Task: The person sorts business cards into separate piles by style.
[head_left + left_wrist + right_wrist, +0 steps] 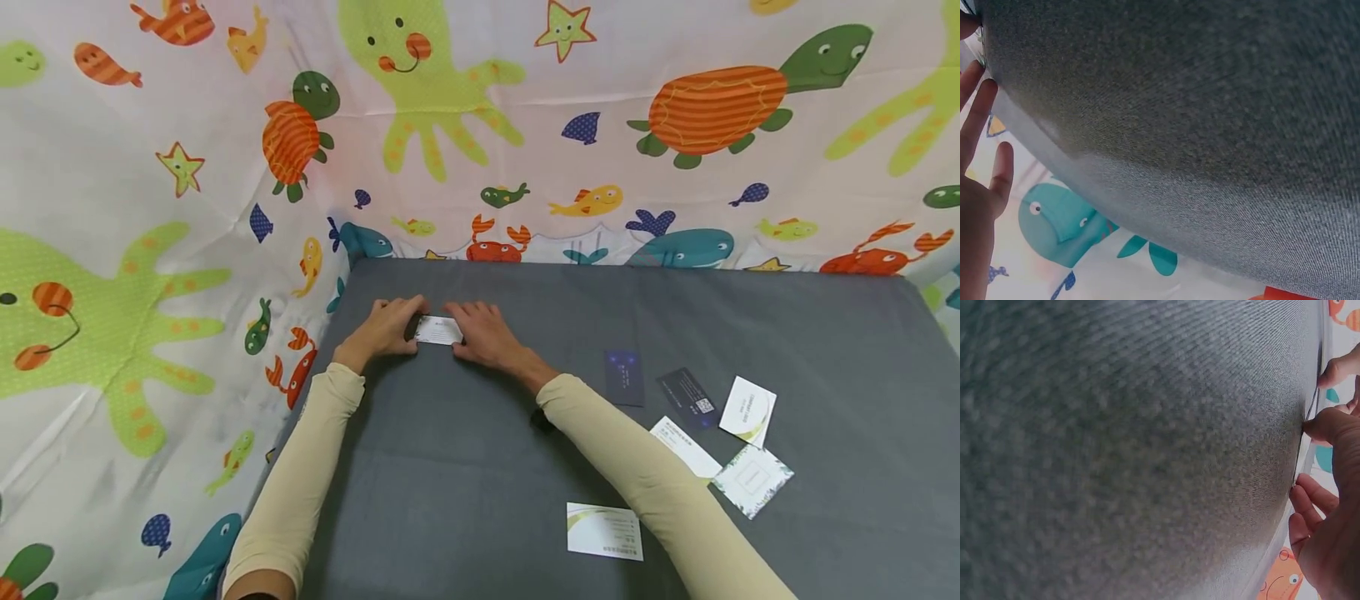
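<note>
At the far left part of the grey-covered table, a white business card point(438, 330) with small print lies between my two hands. My left hand point(386, 329) pinches its left end, thumb at the near edge and fingers at the far edge. A dark strip shows beside the card under that hand. Opposite, my right hand point(486, 335) holds the right end in the same way, covering its corner. In the right wrist view, the thumb and fingertips point(1311, 427) are at a thin card edge, close to the cloth. The left wrist view shows only part of the left hand point(975, 206).
To the right lie a dark blue card point(624, 377), a black card with a QR code point(686, 396), white cards point(748, 408) and a leaf-bordered card point(752, 479), some overlapping. Another white card point(603, 531) is beside my right forearm. A printed sea-animal curtain point(450, 200) borders the table point(450, 467).
</note>
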Tool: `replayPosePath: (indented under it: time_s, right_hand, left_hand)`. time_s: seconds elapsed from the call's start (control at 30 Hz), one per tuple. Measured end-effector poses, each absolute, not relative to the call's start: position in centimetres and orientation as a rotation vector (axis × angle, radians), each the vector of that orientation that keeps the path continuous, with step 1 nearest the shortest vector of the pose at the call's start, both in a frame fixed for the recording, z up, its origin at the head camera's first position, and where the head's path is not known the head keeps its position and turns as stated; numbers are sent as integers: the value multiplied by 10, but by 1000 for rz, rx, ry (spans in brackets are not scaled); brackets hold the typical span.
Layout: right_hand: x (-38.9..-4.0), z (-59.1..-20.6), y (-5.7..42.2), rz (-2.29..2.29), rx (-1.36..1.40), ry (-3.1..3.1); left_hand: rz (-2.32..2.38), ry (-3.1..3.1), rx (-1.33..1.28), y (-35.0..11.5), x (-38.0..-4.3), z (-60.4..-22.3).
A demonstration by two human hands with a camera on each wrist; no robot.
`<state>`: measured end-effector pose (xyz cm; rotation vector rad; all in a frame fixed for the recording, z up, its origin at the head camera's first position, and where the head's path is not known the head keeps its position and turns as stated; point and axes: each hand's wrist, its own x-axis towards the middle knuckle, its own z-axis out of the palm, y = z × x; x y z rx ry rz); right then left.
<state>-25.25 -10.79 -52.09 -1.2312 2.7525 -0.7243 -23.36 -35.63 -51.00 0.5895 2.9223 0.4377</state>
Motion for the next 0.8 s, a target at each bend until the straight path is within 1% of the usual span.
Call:
replayPosePath:
  time_s: [0.17,0.23,0.3,0.47,0.57,0.67,0.8]
  right_hand:
    - [-249,-524,-94,-684,-1221,2739]
    - [-247,-523,-83,-697,-1226,2734]
    - [-243,-518,-65,-693,-1230,2746]
    - [-229,-494,3,-580,-1248,2816]
    - [-217,-476,50,-593,-1198,2799]
    - [-201,-463,98,-676,-1062,2801]
    - [-168,-456,161,-734,-823,2868]
  left_hand:
    - [463,2922,550,-340,-229,-514]
    - [515,2962,546,-324,-225,-511]
    - [575,3017,570,-299,-218,-505]
    - [630,3107,756,-209,-194,-490]
    - [601,3119,851,-165,-179,-486]
    - [603,3050,969,-128,-171,-488]
    - [585,2844,1155,-80,-165,-493]
